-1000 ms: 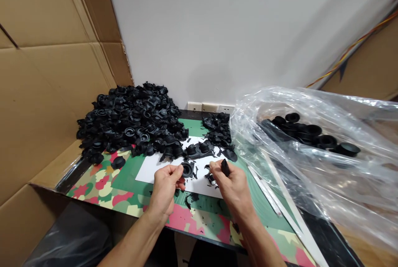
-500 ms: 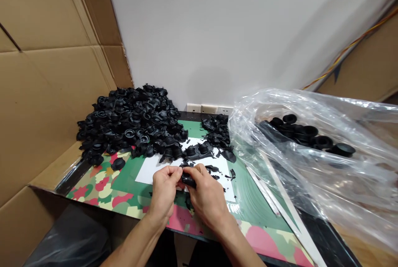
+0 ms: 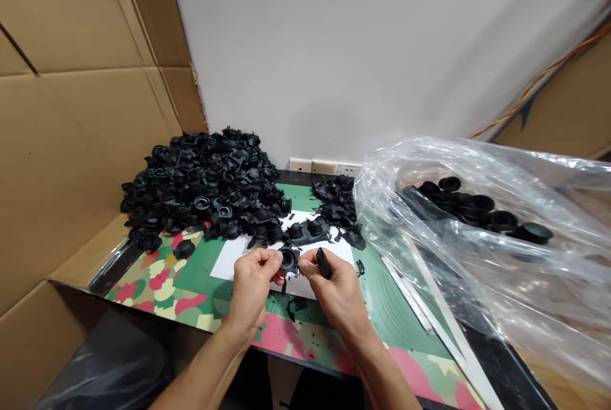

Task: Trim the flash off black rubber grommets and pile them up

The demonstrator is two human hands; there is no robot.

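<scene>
Between thumb and fingers, my left hand (image 3: 255,276) grips a round black rubber part (image 3: 289,260), its ring-shaped open end turned up. My right hand (image 3: 337,282) is closed just right of it, with thumb and fingertip pinched close to the part's edge. A small black object (image 3: 324,263) sticks up from the curled fingers of that hand; its kind is unclear. Under both hands lies a white sheet (image 3: 222,263) scattered with black scraps. Just beyond, a pair of joined ribbed rubber parts (image 3: 305,230) rests on the sheet.
A large heap of black rubber parts (image 3: 205,187) stands at the left, beside a cardboard box (image 3: 95,104). Black scraps (image 3: 337,200) are piled at the back. On the right, a clear plastic bag (image 3: 477,282) holds several black parts (image 3: 477,203), near white strips (image 3: 424,308).
My hands have moved apart, and the round part in my left hand now shows its open end. My right hand has shifted right with the black object. The view has turned slightly left.
</scene>
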